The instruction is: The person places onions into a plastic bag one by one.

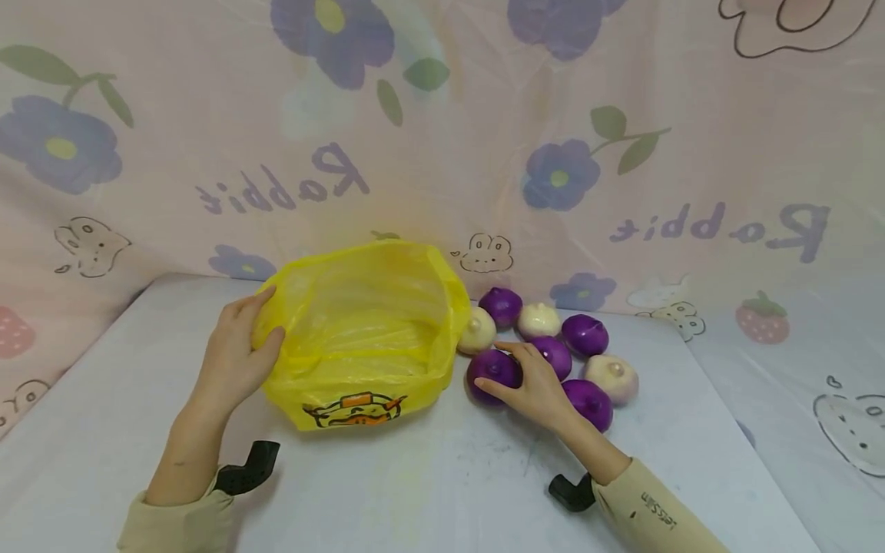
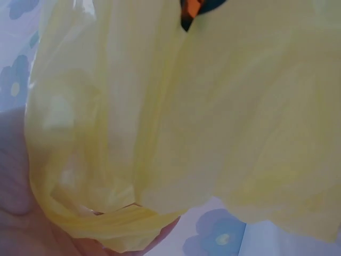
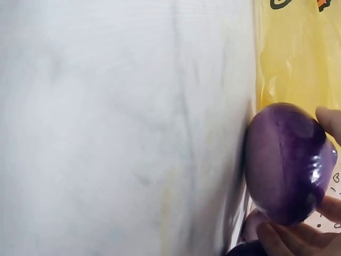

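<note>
A yellow plastic bag with a cartoon print lies with its wide mouth gaping. My left hand holds the bag's left rim between thumb and fingers. In the left wrist view the thin yellow plastic covers part of that hand, so some fingertips are hidden. Right of the bag, my right hand grips a purple onion, thumb on the near side and fingers on the far side. In the right wrist view, fingertips touch the glossy purple onion around its side.
Several more onions cluster behind and right of my right hand, among them a purple onion and a white onion. A white onion sits against the bag's right side. Behind the white table hangs a patterned curtain.
</note>
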`<move>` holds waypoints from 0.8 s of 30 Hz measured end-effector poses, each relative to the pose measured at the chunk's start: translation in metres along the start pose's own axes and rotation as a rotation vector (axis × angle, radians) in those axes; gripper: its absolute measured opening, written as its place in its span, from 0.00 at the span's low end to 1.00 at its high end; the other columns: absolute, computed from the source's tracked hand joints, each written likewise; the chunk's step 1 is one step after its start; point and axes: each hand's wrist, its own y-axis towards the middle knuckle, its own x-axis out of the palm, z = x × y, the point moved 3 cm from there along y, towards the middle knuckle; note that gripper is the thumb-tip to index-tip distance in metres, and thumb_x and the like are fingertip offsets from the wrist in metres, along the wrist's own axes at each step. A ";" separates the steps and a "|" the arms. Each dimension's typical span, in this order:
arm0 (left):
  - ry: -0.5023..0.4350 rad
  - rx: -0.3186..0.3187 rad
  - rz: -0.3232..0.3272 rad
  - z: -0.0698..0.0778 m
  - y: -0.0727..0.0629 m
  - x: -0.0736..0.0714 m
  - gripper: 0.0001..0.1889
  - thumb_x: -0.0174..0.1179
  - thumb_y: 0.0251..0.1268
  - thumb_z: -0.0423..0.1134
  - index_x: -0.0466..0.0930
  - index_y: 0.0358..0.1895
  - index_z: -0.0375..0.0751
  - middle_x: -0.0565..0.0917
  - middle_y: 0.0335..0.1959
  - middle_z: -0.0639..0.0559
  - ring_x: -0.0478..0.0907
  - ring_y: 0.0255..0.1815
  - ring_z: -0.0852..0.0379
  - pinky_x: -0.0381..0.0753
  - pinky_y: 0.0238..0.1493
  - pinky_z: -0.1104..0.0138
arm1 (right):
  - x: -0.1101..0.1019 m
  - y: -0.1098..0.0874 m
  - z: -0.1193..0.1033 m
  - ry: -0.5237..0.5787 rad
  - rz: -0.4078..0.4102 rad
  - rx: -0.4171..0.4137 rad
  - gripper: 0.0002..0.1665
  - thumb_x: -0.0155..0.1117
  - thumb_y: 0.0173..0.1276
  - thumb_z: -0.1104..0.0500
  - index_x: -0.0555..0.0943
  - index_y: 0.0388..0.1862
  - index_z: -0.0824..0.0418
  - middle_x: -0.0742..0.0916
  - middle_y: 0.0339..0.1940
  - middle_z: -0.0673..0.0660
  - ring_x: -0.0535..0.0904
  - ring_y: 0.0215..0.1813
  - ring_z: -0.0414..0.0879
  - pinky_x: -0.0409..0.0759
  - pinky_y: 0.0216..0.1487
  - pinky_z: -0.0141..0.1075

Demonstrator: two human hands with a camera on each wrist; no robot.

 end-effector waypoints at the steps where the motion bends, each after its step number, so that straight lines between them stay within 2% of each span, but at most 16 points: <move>1: -0.004 -0.002 0.008 -0.001 0.000 -0.001 0.29 0.48 0.68 0.34 0.57 0.72 0.32 0.58 0.65 0.22 0.58 0.64 0.22 0.58 0.59 0.31 | 0.000 0.000 0.000 0.000 -0.002 0.001 0.40 0.74 0.53 0.42 0.76 0.60 0.62 0.81 0.57 0.59 0.75 0.59 0.54 0.73 0.61 0.51; 6: -0.031 -0.052 0.048 -0.006 -0.001 -0.007 0.28 0.44 0.66 0.31 0.59 0.71 0.32 0.60 0.65 0.23 0.58 0.64 0.23 0.57 0.59 0.32 | 0.001 0.000 0.000 0.003 -0.010 0.017 0.41 0.74 0.52 0.41 0.76 0.60 0.62 0.82 0.56 0.58 0.76 0.57 0.54 0.74 0.60 0.51; 14: -0.109 -0.164 0.159 -0.014 -0.002 -0.013 0.27 0.42 0.64 0.30 0.67 0.69 0.38 0.64 0.66 0.28 0.59 0.66 0.26 0.57 0.62 0.35 | 0.003 0.000 0.001 0.029 -0.016 0.033 0.43 0.75 0.50 0.41 0.76 0.60 0.62 0.82 0.57 0.58 0.77 0.59 0.54 0.73 0.61 0.51; 22: -0.223 -0.272 0.131 -0.015 -0.003 -0.011 0.31 0.43 0.64 0.31 0.62 0.72 0.49 0.61 0.71 0.36 0.62 0.64 0.29 0.64 0.57 0.38 | -0.005 0.003 0.002 0.078 -0.006 0.092 0.42 0.74 0.51 0.38 0.75 0.61 0.58 0.82 0.58 0.56 0.77 0.59 0.52 0.74 0.60 0.51; 24: -0.251 -0.297 0.118 -0.016 -0.004 -0.010 0.31 0.44 0.65 0.33 0.61 0.73 0.52 0.61 0.72 0.39 0.62 0.64 0.33 0.72 0.52 0.49 | -0.008 0.005 0.001 0.088 0.000 0.109 0.43 0.73 0.51 0.37 0.75 0.61 0.57 0.81 0.58 0.55 0.77 0.58 0.52 0.75 0.60 0.51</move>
